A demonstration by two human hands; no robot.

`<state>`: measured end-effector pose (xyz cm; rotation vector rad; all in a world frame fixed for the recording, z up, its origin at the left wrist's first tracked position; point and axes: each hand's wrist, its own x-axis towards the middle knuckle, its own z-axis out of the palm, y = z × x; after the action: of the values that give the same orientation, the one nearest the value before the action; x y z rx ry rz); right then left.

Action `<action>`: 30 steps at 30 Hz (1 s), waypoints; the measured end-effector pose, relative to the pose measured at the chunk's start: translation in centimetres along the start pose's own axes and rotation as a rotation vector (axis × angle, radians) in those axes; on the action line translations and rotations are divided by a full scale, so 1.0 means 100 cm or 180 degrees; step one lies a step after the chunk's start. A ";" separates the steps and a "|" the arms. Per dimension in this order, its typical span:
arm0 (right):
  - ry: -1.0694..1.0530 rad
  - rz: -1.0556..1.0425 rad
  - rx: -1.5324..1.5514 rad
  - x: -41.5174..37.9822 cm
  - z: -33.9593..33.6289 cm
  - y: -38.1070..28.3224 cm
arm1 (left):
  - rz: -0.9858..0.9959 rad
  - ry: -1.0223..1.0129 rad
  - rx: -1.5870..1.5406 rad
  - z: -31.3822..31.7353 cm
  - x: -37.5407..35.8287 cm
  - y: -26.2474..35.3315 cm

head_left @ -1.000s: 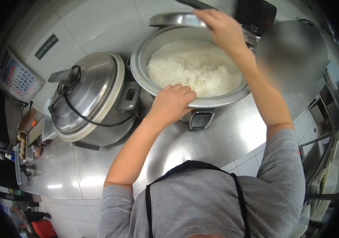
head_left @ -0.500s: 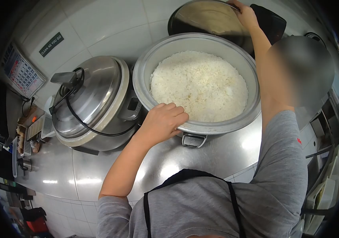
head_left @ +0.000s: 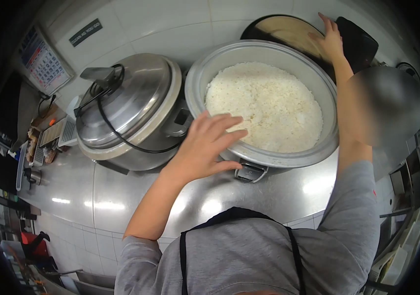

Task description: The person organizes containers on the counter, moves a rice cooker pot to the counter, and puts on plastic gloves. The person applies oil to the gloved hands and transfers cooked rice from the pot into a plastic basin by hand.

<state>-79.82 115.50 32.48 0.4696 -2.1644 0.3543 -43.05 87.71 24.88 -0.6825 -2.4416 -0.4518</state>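
A large metal rice cooker pot [head_left: 195, 88] stands uncovered on the steel counter, with cooked white rice [head_left: 269, 105] inside. My left hand [head_left: 207, 147] is at its near left rim, fingers spread and holding nothing. Below the rim, a cooker handle [head_left: 251, 173] sticks out close to my thumb. Behind the pot, a round lid [head_left: 288, 32] leans at the tiled wall, its lower part hidden by the pot. My right hand [head_left: 332, 43] reaches over the lid's right edge with fingers apart, not wrapped round anything.
To the left is a second rice cooker [head_left: 138, 101], lid on, with a black cord looped over its handle. A black object [head_left: 360, 44] stands behind my right hand. A steel counter [head_left: 136, 196] runs beneath. On the wall are a calendar [head_left: 45, 61] and a sign [head_left: 85, 32].
My right hand has let go of the lid's edge, and the lid sits lower behind the pot. My left hand has loosened from the rim and spread its fingers. The view has shifted.
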 end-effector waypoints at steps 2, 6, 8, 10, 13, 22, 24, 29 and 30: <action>0.0207 -0.0838 0.0782 -0.006 -0.023 -0.024 | -0.0170 0.0277 0.0091 -0.037 -0.023 -0.019; -0.2219 -0.1350 0.2110 -0.057 -0.116 -0.136 | -0.1322 0.1872 0.1773 -0.121 -0.091 -0.080; -0.2858 -0.2002 0.1764 -0.069 -0.140 -0.192 | -0.1976 0.2237 0.2034 -0.158 -0.149 -0.139; -0.2618 -0.2244 0.1947 -0.087 -0.137 -0.245 | -0.2360 0.2434 0.2034 -0.169 -0.207 -0.194; -0.3012 -0.2306 0.1604 -0.100 -0.113 -0.322 | -0.3916 0.2737 -0.0350 -0.159 -0.234 -0.208; -0.3602 -0.1798 0.0856 -0.129 -0.062 -0.400 | -0.3180 0.4227 -0.1304 -0.081 -0.232 -0.187; -0.3325 -0.1750 0.1041 -0.130 -0.050 -0.397 | -0.3118 0.4273 -0.1270 -0.073 -0.232 -0.185; -0.3215 -0.1477 0.1315 -0.121 -0.021 -0.391 | -0.2961 0.4215 -0.0819 -0.060 -0.232 -0.192; -0.3226 -0.1491 0.1311 -0.118 -0.013 -0.387 | -0.2976 0.4225 -0.0816 -0.058 -0.229 -0.188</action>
<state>-54.95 84.00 26.93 1.6346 -2.8043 0.3288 -34.69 61.36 12.75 0.6269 -1.2399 -1.1123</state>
